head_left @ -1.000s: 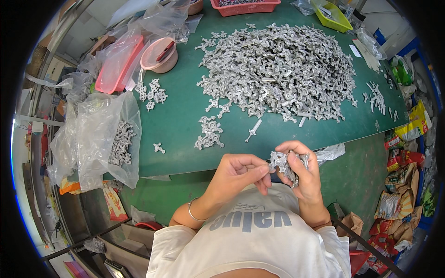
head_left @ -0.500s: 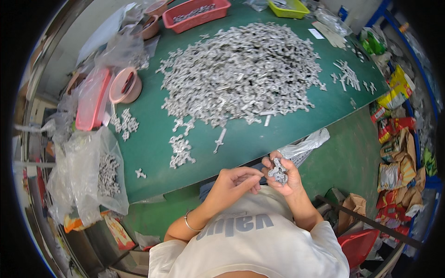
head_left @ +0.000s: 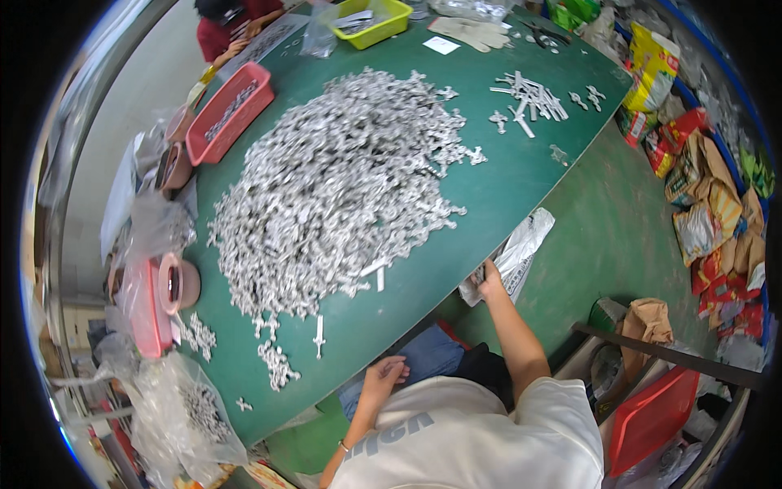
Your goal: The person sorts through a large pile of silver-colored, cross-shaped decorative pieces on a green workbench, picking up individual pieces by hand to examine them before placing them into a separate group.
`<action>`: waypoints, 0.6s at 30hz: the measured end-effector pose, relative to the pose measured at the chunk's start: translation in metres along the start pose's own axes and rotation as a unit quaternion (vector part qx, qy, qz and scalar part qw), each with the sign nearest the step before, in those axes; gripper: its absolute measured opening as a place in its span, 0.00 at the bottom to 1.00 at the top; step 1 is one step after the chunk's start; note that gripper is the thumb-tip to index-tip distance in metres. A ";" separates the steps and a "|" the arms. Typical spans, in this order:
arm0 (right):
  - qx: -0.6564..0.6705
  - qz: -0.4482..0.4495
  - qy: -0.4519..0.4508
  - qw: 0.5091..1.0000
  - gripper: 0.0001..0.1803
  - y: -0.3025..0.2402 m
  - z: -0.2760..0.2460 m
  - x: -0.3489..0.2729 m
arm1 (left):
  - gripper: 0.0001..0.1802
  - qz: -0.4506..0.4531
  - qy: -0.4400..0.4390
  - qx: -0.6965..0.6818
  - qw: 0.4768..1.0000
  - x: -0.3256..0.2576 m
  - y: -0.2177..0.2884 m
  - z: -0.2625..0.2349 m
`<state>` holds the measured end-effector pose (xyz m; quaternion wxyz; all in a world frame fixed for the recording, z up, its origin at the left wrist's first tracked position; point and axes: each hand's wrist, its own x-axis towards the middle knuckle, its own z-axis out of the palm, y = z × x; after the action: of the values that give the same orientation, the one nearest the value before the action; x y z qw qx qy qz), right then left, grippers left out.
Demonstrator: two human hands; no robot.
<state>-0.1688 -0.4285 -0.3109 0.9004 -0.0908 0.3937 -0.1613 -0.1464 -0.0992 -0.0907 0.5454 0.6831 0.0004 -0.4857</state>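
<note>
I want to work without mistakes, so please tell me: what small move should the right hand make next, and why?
Perhaps the right hand should loosen its hold and release anything it carries: it is at the white bag, beside the edge of the table and away from the metal pile. What it holds, if anything, is hard to see.

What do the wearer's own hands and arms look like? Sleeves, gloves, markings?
Left hand and right hand: no gloves visible. Left wrist: thin, pale bracelet. Right sleeve: short, white, part of a white shirt with grey lettering. Forearms uncovered. No cables seen.
</note>
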 end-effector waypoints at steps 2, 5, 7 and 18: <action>0.031 -0.083 0.058 0.994 0.12 0.008 -0.004 0.044 | 0.13 -0.011 0.044 -0.002 0.999 0.009 -0.016 -0.007; 0.109 -0.097 0.115 0.983 0.13 0.001 -0.036 0.102 | 0.12 -0.031 0.069 -0.010 0.997 0.022 -0.018 -0.010; 0.172 -0.099 0.162 0.967 0.14 -0.001 -0.051 0.129 | 0.11 -0.039 0.085 -0.021 0.995 0.025 -0.011 -0.007; -0.183 -0.336 0.533 0.754 0.34 -0.068 -0.127 0.086 | 0.05 -0.089 0.149 -0.017 0.985 0.032 -0.025 -0.003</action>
<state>-0.2227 -0.5272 -0.4348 0.3987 -0.2800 0.7761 -0.4004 -0.1409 -0.1031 -0.1309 0.5057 0.7355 0.1505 -0.4250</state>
